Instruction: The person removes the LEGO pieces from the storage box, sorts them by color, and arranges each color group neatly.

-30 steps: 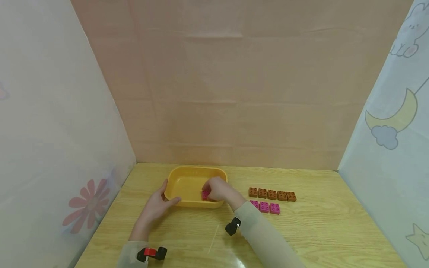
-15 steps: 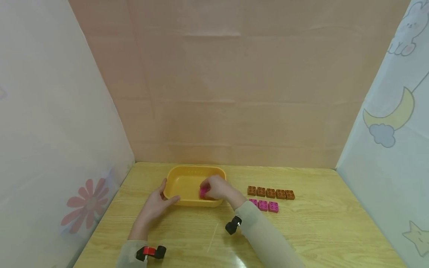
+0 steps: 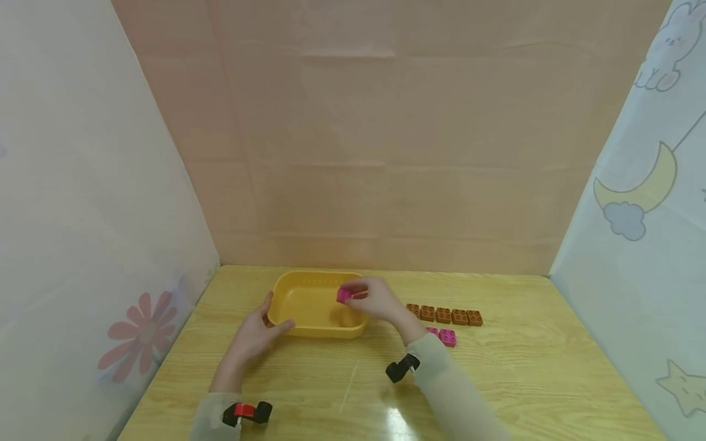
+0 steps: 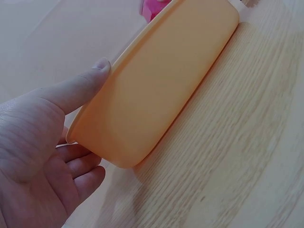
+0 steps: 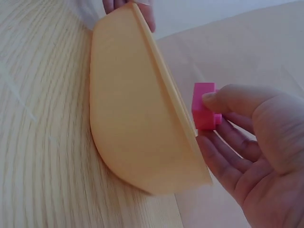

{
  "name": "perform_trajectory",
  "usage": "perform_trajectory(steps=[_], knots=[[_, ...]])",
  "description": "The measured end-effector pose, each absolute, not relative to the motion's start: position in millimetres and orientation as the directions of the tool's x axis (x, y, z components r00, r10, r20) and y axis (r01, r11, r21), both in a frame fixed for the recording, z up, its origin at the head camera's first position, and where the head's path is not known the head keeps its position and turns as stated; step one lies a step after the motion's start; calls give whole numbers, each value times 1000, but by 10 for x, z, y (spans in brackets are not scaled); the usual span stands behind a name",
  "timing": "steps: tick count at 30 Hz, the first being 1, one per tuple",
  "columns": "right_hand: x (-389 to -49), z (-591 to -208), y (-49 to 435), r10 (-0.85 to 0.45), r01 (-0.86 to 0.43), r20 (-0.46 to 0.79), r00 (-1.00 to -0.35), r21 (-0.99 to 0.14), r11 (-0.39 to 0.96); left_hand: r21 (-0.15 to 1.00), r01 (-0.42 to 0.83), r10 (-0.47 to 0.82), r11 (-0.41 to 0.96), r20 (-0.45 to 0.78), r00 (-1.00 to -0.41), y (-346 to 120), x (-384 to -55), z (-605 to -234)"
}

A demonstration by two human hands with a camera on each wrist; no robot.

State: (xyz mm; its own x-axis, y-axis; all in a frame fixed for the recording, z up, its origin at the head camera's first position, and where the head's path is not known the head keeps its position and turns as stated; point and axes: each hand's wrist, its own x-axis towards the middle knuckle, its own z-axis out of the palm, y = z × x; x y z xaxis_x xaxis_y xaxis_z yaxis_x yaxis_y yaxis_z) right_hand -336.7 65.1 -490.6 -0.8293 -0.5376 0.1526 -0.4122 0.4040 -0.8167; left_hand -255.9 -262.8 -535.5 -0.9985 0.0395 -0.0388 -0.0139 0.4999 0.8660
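Observation:
A yellow plastic tray (image 3: pixel 320 332) sits on the wooden table. My left hand (image 3: pixel 256 337) grips its left end, with the thumb on the near rim and the other fingers around the outer side. Over the right part of the tray, my right hand (image 3: pixel 383 301) pinches a pink toy brick (image 3: pixel 344 295) between thumb and fingers. In the right wrist view, the brick (image 5: pixel 204 107) stands above the tray rim, its studs turned toward the palm. From the left wrist, only a corner of that pink brick (image 4: pixel 152 9) shows past the tray wall (image 4: pixel 156 85).
Right of the tray lies a row of several brown bricks (image 3: pixel 444 315). Nearer the front are pink bricks (image 3: pixel 448 338), partly covered by the right forearm. A beige backdrop (image 3: pixel 342 184) rises behind the table, and pale printed panels flank both sides.
My right hand has lifted the pink brick from low inside the tray to above it, shifting slightly right. The left hand keeps its grip on the tray.

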Motion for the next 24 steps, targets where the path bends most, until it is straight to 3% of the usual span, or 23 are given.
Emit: perform_trajectory(steps=[9,24], knots=[[-3226,-4940,1036,-400,-307,176,-899,-906,291,861,-18,37,509,-43,-998,-2627,-2565,-5357],[-2997,-5013,1710,-299,-195,103,-949,-934,299,848,-11,34,531,-34,-999,-2630,-2561,-5342]])
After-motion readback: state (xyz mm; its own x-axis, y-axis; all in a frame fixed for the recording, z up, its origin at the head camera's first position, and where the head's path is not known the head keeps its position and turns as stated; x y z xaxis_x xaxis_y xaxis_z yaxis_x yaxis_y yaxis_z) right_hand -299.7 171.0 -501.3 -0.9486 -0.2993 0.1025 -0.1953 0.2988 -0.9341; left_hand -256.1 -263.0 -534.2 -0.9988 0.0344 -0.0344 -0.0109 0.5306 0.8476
